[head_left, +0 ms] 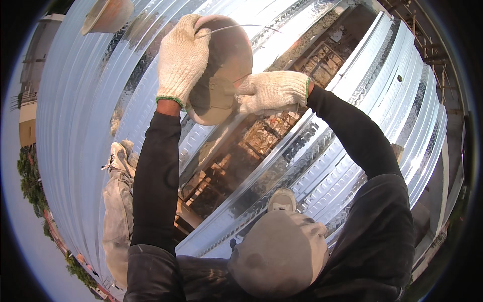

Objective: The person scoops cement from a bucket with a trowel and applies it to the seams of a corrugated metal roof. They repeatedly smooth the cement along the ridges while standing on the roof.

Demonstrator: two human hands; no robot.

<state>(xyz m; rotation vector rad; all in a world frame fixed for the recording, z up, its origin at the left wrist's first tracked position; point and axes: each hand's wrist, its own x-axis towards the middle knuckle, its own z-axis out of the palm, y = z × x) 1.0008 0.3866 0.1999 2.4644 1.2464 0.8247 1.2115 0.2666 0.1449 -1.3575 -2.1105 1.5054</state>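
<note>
My left hand (182, 63), in a cream knitted glove with green cuff, grips the rim of a bucket (229, 50) at upper centre, beside its thin wire handle. The bucket is tipped, its mouth toward me, with grey mortar inside. My gloved right hand (266, 93) is closed at the bucket's lower right, around what looks like the handle of a trowel (216, 95) coated in mortar; the tool's shape is partly unclear. Below the bucket runs a narrow mortar-smeared strip beside an open gap (261, 136) between the metal sheets, with debris and bars visible beneath.
Ribbed metal decking (75, 126) surrounds me, split by the long diagonal gap. A second bucket (105, 15) stands at top left. My shoes and grey trousers (276, 246) show below, beside the gap. Scaffold poles and a deck edge lie at right; buildings and trees at far left.
</note>
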